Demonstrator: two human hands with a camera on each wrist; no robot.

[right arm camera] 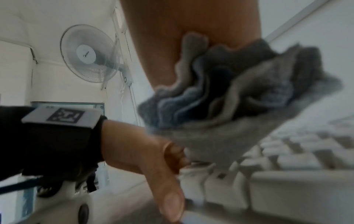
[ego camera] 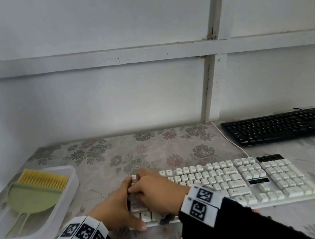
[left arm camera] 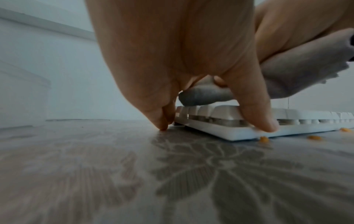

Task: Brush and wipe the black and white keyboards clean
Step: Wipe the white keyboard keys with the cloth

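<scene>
Left hand (ego camera: pixel 115 210): unclenched, you brace the left end of the white plastic keyboard (ego camera: pixel 239 181).
Right hand (ego camera: pixel 156 189): you clutch a bunched grey cloth (right arm camera: pixel 239 91) on its keys.

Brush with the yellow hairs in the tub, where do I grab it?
Probably by its thin green handle, reaching down from above at the near end. The brush lies flat on the dustpan with the handle pointing toward you, and the tub walls block a sideways reach.

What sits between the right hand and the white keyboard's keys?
A grey cloth, bunched in the right hand, lies over the left-end keys of the white keyboard; both wrist views show it.
</scene>
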